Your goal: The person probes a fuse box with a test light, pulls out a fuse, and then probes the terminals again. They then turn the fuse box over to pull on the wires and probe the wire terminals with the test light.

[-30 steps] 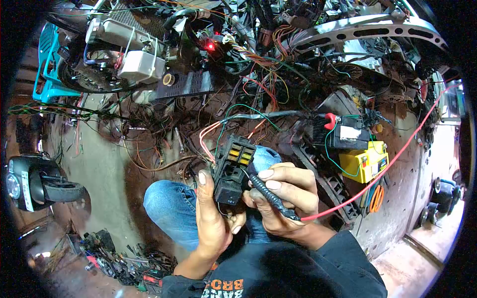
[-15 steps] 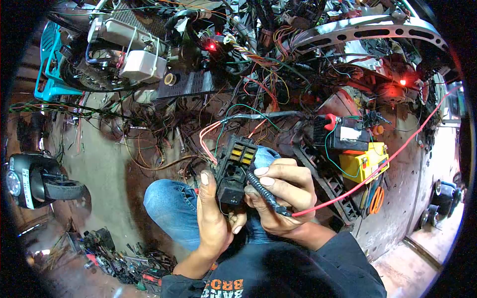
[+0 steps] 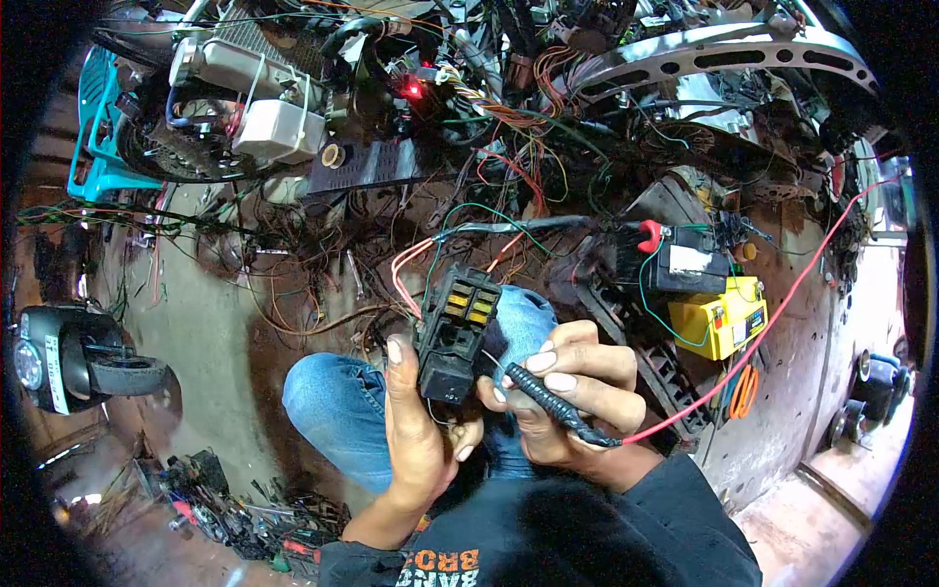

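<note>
My left hand [image 3: 421, 421] is closed around a black fuse box [image 3: 455, 338], thumb along its left side. Yellow fuses [image 3: 471, 302] show in the box's upper part, and orange and green wires run from its upper end. Between the thumb and fingers of my right hand [image 3: 577, 396] is a black taped test probe [image 3: 548, 399]. Its thin metal tip points at the right side of the fuse box, and a red wire [image 3: 748, 344] trails from its other end. Both hands are over my jeans-covered knees.
A black battery [image 3: 685, 262] with a red terminal clamp and a yellow battery [image 3: 724, 321] stand to the right. Across the back lies a tangle of wiring [image 3: 509, 112], with one small red light [image 3: 415, 90] lit. Tools [image 3: 245, 519] are heaped at lower left.
My right hand has drawn the probe slightly right and down, away from the fuse box. The red light at the back right has gone out. My left hand has barely moved.
</note>
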The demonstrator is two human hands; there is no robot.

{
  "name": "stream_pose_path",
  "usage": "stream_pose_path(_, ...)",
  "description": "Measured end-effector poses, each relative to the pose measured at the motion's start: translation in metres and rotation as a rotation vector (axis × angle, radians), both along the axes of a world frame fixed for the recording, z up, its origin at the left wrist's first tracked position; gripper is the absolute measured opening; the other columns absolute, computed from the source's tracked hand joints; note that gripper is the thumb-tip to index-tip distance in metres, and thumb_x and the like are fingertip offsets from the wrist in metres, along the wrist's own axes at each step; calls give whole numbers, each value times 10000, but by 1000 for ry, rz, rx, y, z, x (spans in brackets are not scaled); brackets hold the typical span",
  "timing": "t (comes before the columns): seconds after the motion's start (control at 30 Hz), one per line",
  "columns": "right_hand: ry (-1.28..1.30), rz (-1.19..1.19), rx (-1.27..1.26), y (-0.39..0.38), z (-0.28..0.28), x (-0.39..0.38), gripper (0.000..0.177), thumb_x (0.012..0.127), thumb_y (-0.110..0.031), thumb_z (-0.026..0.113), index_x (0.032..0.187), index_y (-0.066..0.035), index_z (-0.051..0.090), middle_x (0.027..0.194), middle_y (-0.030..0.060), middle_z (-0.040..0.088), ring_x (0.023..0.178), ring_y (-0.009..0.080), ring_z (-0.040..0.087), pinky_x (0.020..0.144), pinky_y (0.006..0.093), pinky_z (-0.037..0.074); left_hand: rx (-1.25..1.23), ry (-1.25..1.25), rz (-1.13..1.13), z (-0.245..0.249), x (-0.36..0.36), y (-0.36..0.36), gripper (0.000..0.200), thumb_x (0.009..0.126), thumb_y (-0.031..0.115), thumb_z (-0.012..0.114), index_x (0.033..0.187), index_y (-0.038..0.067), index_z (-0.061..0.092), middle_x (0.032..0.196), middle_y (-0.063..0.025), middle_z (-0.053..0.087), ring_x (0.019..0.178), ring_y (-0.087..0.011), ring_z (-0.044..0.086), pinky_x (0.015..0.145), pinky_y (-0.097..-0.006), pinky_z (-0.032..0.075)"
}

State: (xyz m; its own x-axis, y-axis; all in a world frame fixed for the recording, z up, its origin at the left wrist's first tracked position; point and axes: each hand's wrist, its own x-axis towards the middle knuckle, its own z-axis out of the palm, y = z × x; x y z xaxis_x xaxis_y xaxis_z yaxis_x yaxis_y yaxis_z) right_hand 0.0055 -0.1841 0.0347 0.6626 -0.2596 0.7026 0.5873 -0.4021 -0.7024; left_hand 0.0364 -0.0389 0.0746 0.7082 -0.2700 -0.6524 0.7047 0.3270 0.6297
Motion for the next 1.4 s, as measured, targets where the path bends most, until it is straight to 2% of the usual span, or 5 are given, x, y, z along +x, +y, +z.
stream_pose_path(0.4, -13, -4, 46, 1, 0, 1, 563, 711, -58, 928, 1160, -82, 588, 1077, 100, 650, 833, 201, 637, 704, 342, 511, -36, -9, 40, -4, 0, 0, 809, 1002, 757, 290, 1152, 26, 603, 673, -120, 668, 343, -98, 394, 308, -214, 261)
stream_pose_path(0.57, 48, -101, 200, 8, 0, 12, 147, 879, 1, 587, 1024, -19, 593, 1023, 149, 628, 894, 278, 632, 822, 414, 533, -45, 6, 43, -4, 0, 1, 805, 1005, 755, 282, 1139, 31, 607, 672, -132, 664, 347, -105, 400, 316, -217, 262)
stream_pose_path(0.77, 253, -76, 180, 9, 2, 11, 122, 925, -15, 466, 988, 11, 567, 914, 127, 600, 858, 215, 559, 803, 356, 470, -88, 1, 78, -6, -1, 4, 790, 1021, 739, 249, 1113, 41, 608, 654, -140, 657, 356, -112, 400, 335, -221, 265)
stream_pose_path(1.2, 470, 34, 176, 13, 25, 30, 139, 929, -20, 682, 1052, 13, 739, 933, 135, 730, 824, 261, 685, 758, 341, 540, -283, 75, 206, 7, 2, 25, 736, 1064, 628, 249, 1036, -18, 602, 512, -1, 480, 370, -99, 359, 382, -238, 325)
stream_pose_path(1.4, 677, 193, 375, 11, 36, 27, 164, 891, -19, 733, 1054, -10, 740, 922, 90, 742, 684, 98, 648, 619, 256, 513, -550, 57, 166, 4, 5, 37, 638, 1084, 522, 266, 1111, -36, 574, 528, 63, 462, 418, -78, 375, 449, -255, 352)
